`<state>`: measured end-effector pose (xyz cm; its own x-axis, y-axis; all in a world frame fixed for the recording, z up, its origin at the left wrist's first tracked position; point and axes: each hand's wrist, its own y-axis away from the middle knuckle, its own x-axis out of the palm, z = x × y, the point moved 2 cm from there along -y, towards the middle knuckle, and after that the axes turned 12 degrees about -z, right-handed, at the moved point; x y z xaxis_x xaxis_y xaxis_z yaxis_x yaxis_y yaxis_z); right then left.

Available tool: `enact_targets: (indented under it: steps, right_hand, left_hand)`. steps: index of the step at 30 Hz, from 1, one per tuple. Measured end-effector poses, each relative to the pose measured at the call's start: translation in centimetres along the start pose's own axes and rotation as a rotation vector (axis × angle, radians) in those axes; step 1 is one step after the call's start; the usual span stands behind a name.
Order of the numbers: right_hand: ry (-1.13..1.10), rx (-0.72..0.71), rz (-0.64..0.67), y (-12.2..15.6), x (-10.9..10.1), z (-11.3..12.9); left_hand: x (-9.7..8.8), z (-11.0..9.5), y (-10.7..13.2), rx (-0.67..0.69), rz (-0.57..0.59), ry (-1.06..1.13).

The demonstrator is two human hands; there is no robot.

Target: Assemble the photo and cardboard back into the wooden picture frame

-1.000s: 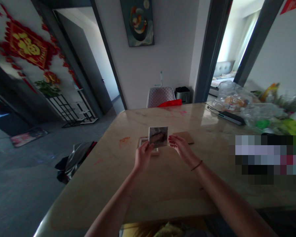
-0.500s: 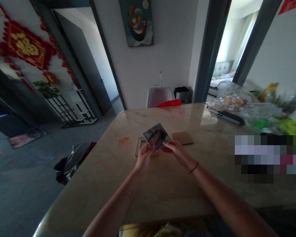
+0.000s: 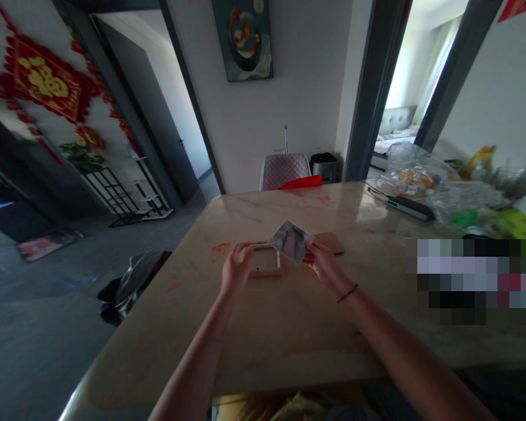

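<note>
My right hand [image 3: 326, 264] pinches a small photo [image 3: 290, 240] by its right corner and holds it tilted above the table. Under my left hand [image 3: 236, 268] lies a light wooden picture frame [image 3: 265, 272]; my fingers are closed at its left side, and the hand hides that edge. The photo overlaps the frame's upper right corner in view. A flat brown board [image 3: 332, 242] rests on the table just beyond my right hand, partly covered by it.
The marbled table [image 3: 289, 327] bears orange and pink smears. On its right side lie a black device with a cord [image 3: 409, 208], clear plastic bags [image 3: 464, 199] and a blurred-out patch. A quilted chair [image 3: 284, 171] with a red item stands beyond the far edge.
My left hand has let go of the photo and moved left onto the picture frame. The photo has shifted right in my right hand, uncovering more of the frame.
</note>
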<state>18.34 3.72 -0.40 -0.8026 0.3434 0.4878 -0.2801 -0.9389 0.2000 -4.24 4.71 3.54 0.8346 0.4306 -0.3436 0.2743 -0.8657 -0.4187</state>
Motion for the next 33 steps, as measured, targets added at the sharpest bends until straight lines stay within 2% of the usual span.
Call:
enact_targets:
  steps: [2,4,7,12,15,19,26,30,33]
  right_hand:
    - [-0.010,0.002,-0.069,-0.3,-0.4,0.2]
    - [-0.036,0.005,-0.125,-0.6,-0.7,0.4]
    - [-0.089,0.009,-0.162,-0.7,-0.8,0.6]
    - [-0.117,0.012,-0.213,-0.2,-0.6,0.9]
    - [-0.091,-0.022,-0.221,0.0,-0.5,1.2]
    - [-0.010,-0.117,-0.166,-0.1,-0.5,1.4]
    - [0.194,-0.227,-0.131,-0.9,-1.1,1.1]
    - [0.388,-0.367,-0.222,-1.0,-1.3,1.4]
    - [0.520,-0.497,-0.270,-0.8,-1.4,1.7]
  left_hand:
    - [-0.4,0.6,-0.3,-0.004,0.000,-0.266]
    - [-0.4,1.1,-0.1,-0.062,0.074,-0.415]
    - [0.1,1.1,0.5,-0.037,0.160,-0.512]
    - [0.5,0.4,1.1,0.023,0.195,-0.620]
    - [0.5,0.3,1.1,0.041,0.203,-0.634]
    - [0.6,0.2,1.3,0.055,0.217,-0.614]
    - [1.7,-0.5,2.8,0.053,0.274,-0.562]
    - [2.3,-0.8,3.3,0.031,0.317,-0.454]
    - [2.3,-0.9,3.2,0.003,0.301,-0.402]
